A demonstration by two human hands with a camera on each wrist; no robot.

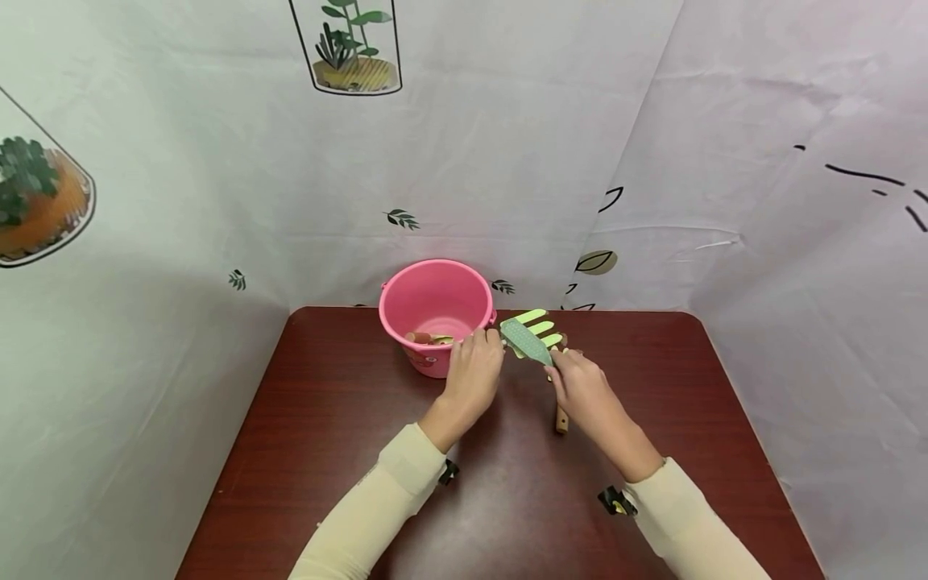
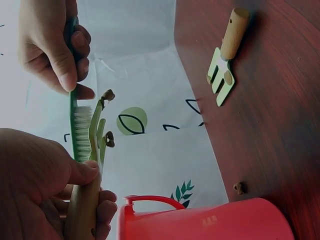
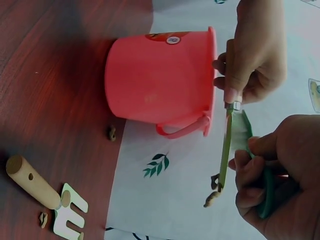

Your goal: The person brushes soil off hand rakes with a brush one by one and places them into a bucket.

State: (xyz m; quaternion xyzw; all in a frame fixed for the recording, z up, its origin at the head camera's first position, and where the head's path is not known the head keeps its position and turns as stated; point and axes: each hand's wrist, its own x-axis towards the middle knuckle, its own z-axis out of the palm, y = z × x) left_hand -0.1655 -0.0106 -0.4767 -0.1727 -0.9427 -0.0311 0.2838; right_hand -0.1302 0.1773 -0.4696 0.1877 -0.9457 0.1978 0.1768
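Note:
My left hand grips the wooden handle of a small garden fork with light green tines, raised beside the bucket rim. Brown clumps cling near the tine tips. In my right hand is a green scrubbing brush, pinched at its handle. The left wrist view has its pale bristles right against the tines. A second green fork with a wooden handle lies on the table below my right hand, its head mostly hidden in the head view.
A pink bucket stands at the table's back edge, close to my left hand, with wooden-handled tools inside. Brown bits lie on the dark red table. Printed white cloth hangs behind and at both sides.

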